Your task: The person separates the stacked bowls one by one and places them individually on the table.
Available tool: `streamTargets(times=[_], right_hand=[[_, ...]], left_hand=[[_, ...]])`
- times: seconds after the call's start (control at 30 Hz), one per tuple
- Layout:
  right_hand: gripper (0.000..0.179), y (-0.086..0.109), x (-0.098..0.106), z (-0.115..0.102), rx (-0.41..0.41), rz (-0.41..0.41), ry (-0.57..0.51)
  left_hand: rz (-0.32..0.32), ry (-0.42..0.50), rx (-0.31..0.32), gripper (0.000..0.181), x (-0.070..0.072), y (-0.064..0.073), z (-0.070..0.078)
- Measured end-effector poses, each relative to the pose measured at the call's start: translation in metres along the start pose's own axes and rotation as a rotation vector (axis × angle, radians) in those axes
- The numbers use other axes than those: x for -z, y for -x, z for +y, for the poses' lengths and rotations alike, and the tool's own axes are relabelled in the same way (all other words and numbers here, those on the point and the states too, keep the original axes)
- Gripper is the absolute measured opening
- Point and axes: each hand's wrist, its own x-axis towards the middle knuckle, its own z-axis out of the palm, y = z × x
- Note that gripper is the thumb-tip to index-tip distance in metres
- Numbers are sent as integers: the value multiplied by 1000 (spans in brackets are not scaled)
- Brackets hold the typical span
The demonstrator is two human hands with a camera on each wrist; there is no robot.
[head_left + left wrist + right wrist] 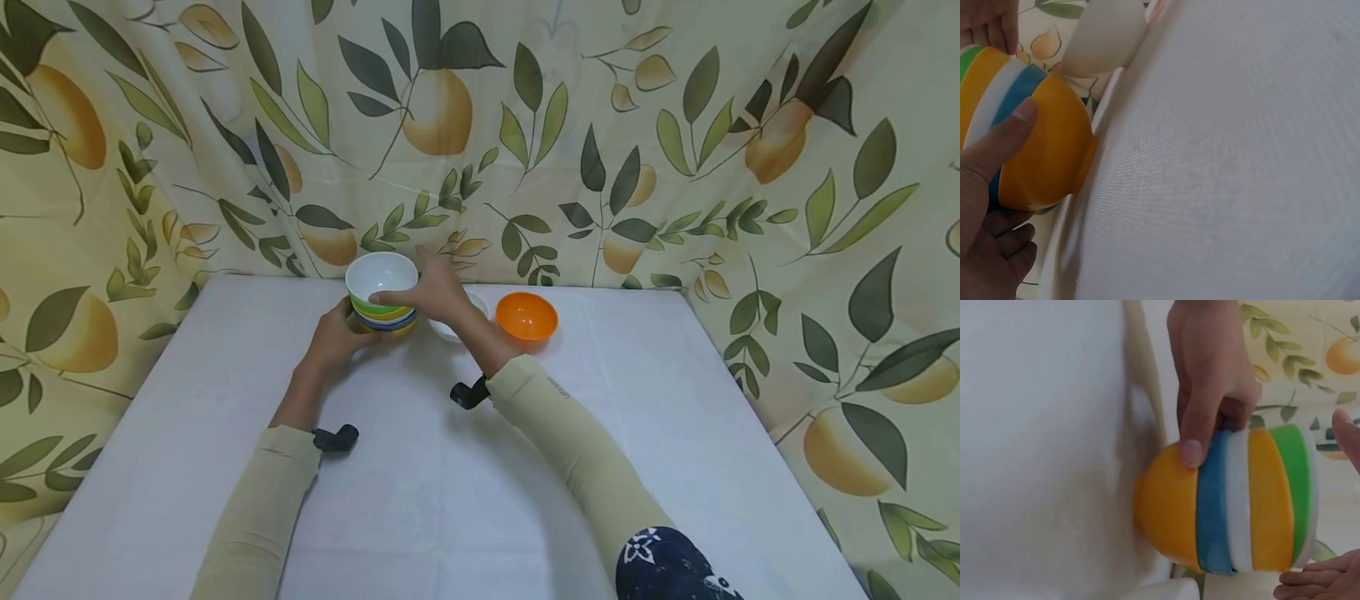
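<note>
A stack of several nested bowls [1047,144] stands at the table's far left, with yellow-orange at the bottom, then blue, white, yellow and green bands. Topmost is a white bowl [381,273], upright with its inside showing. My left hand [330,340] grips the stack low on its left side, its thumb [1192,447] pressed over the lowest bowls. Around the top rim, my right hand [441,292] is spread wide, its thumb across the front of the white bowl and its fingers [1313,580] straight on the far side.
Just right of the stack is another white bowl [1105,37], partly hidden by my right hand and wrist in the head view. An orange bowl [527,317] sits to its right. White cloth covers the table [420,500]; a fruit-patterned curtain [480,192] hangs along its back edge.
</note>
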Motion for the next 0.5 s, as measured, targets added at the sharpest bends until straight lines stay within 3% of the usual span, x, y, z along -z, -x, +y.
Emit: streamTargets(times=[0.17, 0.5], right_hand=[[95, -4, -12, 5, 78, -20, -21], [92, -6, -17, 1, 46, -28, -3]], left_hand=[[-6, 9, 10, 108, -1, 0, -2], [4, -11, 1, 103, 0, 1, -1]])
